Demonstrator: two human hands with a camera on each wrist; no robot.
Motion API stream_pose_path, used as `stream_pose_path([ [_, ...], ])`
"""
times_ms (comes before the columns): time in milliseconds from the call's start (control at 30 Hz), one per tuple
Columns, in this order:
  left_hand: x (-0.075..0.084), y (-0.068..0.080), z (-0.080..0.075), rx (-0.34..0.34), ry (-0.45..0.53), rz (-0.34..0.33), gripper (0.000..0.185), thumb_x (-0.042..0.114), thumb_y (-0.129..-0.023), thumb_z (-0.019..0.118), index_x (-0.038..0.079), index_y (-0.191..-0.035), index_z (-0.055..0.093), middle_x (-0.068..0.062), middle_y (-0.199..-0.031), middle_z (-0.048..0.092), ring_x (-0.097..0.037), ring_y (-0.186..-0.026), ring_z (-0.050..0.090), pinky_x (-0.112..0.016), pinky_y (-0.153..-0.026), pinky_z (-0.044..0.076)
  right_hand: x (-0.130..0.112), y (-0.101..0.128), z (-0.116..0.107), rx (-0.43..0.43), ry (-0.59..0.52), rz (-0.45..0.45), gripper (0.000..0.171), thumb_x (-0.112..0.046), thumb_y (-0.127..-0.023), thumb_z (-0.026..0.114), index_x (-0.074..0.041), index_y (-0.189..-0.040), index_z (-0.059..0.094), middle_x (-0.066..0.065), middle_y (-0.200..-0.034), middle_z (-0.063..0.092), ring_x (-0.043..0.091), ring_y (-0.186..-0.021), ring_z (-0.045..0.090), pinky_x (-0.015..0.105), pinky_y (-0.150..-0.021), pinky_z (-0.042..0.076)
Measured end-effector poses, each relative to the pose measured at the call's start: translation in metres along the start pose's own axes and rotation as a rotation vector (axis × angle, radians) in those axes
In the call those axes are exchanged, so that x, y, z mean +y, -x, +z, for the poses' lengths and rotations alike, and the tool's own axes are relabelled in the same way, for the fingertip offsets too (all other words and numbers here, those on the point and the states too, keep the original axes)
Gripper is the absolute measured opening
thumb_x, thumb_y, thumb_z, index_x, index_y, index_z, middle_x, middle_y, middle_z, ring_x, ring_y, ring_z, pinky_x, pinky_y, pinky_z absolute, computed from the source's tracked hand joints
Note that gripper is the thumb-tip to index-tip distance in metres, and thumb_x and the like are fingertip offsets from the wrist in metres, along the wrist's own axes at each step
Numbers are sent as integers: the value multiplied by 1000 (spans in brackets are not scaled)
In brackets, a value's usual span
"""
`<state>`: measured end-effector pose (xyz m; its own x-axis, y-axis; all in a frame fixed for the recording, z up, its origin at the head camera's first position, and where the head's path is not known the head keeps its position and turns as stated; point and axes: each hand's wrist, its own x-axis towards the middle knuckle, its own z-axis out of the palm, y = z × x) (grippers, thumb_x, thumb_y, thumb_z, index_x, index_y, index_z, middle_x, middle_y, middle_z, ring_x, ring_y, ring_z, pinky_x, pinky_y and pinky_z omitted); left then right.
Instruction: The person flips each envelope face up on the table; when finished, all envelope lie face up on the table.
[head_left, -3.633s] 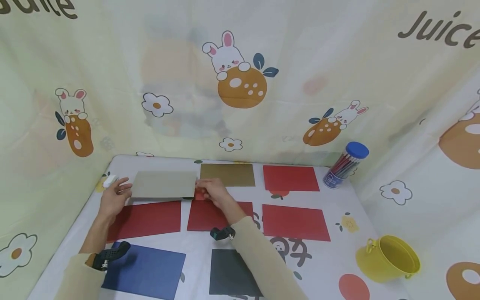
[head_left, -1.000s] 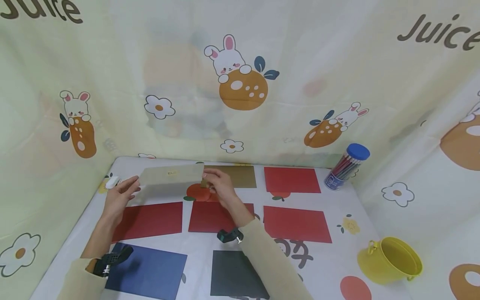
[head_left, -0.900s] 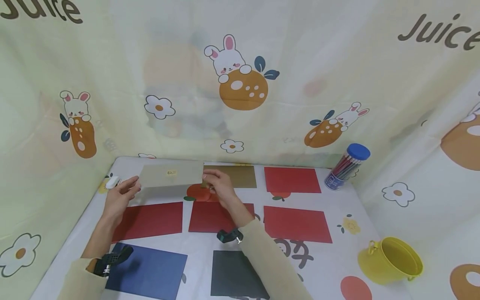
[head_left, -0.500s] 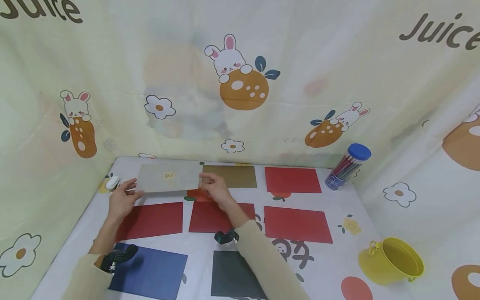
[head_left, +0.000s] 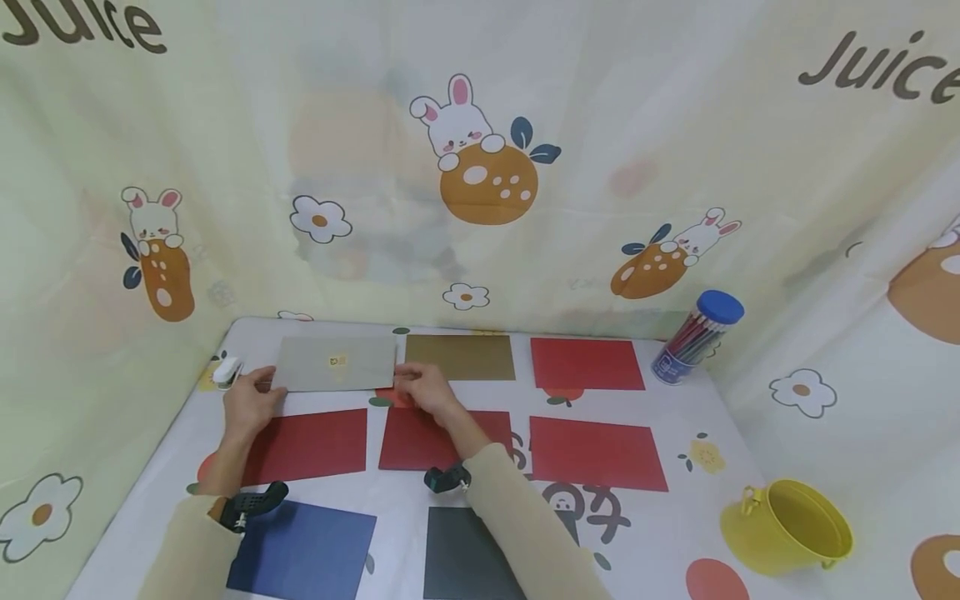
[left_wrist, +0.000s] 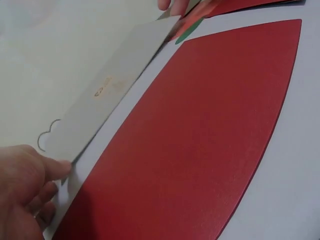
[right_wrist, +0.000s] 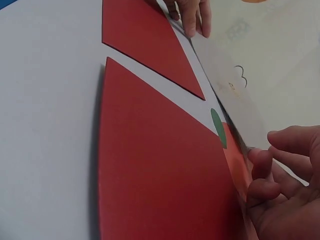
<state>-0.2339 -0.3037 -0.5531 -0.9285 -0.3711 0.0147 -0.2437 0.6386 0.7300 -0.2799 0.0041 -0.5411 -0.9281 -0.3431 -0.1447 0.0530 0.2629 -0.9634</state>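
A pale grey rectangular card with a small gold mark at its middle lies at or just above the table's back left. My left hand holds its left edge; the thumb is at the near corner in the left wrist view. At the right edge, my right hand pinches the near corner, seen also in the right wrist view, where the card casts a dark line beneath it. A red card and a second red card lie just in front. The card's underside is hidden.
To the right are an olive card and two more red cards. Blue and dark green cards lie nearer. A pencil tub, a yellow bucket and a small white object stand around.
The grey card was lifted and tilted, showing its gold mark, which was not visible at first. Both hands have since lowered it toward the table, level with the olive card.
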Motion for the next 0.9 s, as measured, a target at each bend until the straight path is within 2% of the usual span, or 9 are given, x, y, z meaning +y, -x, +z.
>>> stream_pose_path([
  [133,-2,-1,3,26,3,-11,46,6,-95,60,-5,-140,54,-29,-132,60,-43,-122,56,-55,-100,47,0,1,0,-12,13,23,37,-15,-99,61,-6,-136,63,4,-116,69,19,-97,59,31,-78,52],
  [333,-2,-3,5,13,24,-35,48,4,-98,51,-2,-146,49,-25,-142,55,-41,-131,51,-54,-105,44,-1,-2,1,-39,-18,26,40,-19,-99,63,-7,-138,61,3,-112,70,19,-90,63,28,-73,53],
  [467,0,-4,6,19,10,-34,49,4,-98,49,-2,-147,47,-25,-142,54,-41,-131,51,-54,-107,43,-1,-4,2,-56,-31,19,42,-18,-99,63,-6,-139,59,7,-120,69,17,-90,64,27,-73,53],
  [633,5,-2,7,30,13,-46,48,5,-99,49,-2,-147,46,-25,-142,54,-42,-131,51,-54,-108,42,-2,-5,2,-68,-17,7,45,-19,-99,61,-6,-141,57,12,-135,62,19,-103,60,30,-79,52],
  [767,6,-1,7,34,21,-47,47,8,-100,49,-2,-146,47,-27,-140,55,-43,-131,50,-55,-108,41,-3,-6,1,-67,-2,6,46,-21,-99,61,-6,-142,56,9,-131,63,20,-99,59,30,-75,52],
  [900,7,0,6,34,44,-44,47,10,-100,50,-1,-146,48,-27,-139,55,-43,-129,51,-55,-105,43,-6,-3,-5,-70,-12,-5,45,-21,-100,61,-6,-142,56,9,-129,65,22,-99,61,36,-80,53],
])
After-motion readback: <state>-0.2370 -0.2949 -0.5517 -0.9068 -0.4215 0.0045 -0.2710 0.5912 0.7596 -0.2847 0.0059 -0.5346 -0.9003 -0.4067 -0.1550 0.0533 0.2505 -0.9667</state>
